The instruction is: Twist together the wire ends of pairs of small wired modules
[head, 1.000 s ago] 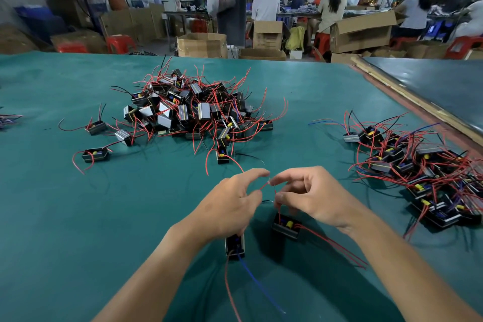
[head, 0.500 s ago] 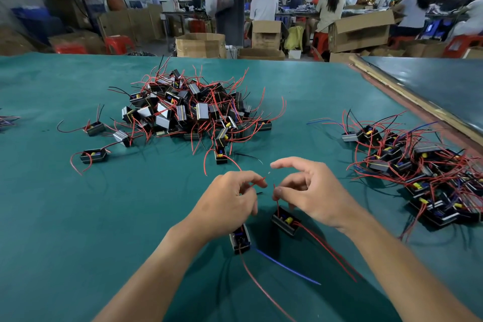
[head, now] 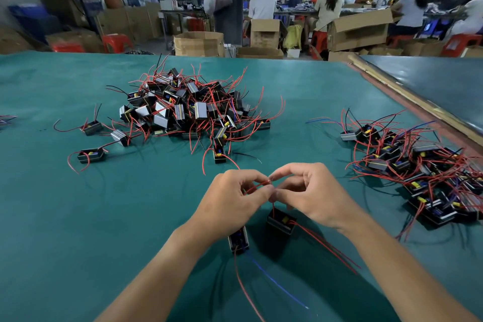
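Head view shows your two hands meeting on your side of the big pile of loose modules. Half a second ago they were a little apart, each carrying its own red lead. Now your left hand and right hand have closed the gap, fingertips touching, and the wire ends lie together between them.

Both hands are curled in a pinch. Your left thumb and forefinger hold a red lead that loops back under the palm; your right nips the lead rising from the right module. The left module sits below your left wrist. Both modules are farther from the pile than your hands (whether they rest on the green table or hang just above it, I cannot tell).

So the ends look lined up, and the twist itself seems ready to begin.
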